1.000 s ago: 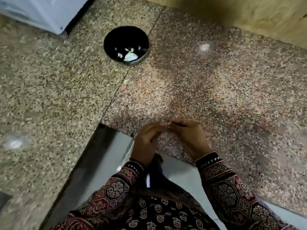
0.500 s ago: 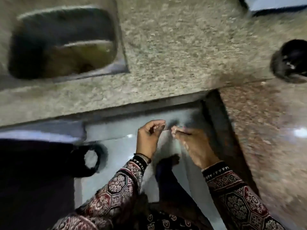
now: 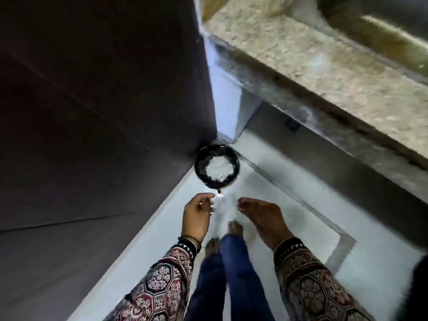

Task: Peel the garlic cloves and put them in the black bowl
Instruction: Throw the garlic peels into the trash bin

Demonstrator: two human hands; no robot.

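I am looking down at the floor. My left hand [image 3: 198, 216] hovers just in front of a black round container [image 3: 201, 169] standing on the floor in the corner; its fingers are curled round a small pale piece, apparently a garlic clove [image 3: 203, 202]. My right hand [image 3: 264, 218] is a little to the right, apart from the left, with its fingers stretched toward the container and nothing seen in them. White flaky bits [image 3: 218, 168] fill the container. The counter's black bowl is out of view.
A tall dark cabinet side [image 3: 104, 112] fills the left. A speckled granite counter [image 3: 324, 66] with a sink [image 3: 382, 22] runs along the upper right. My bare feet [image 3: 234, 228] stand on the white tiled floor [image 3: 289, 216] below the hands.
The view has swung from the counter and its black bowl down to the floor. My hands, which pinched something together, have parted above the floor container.
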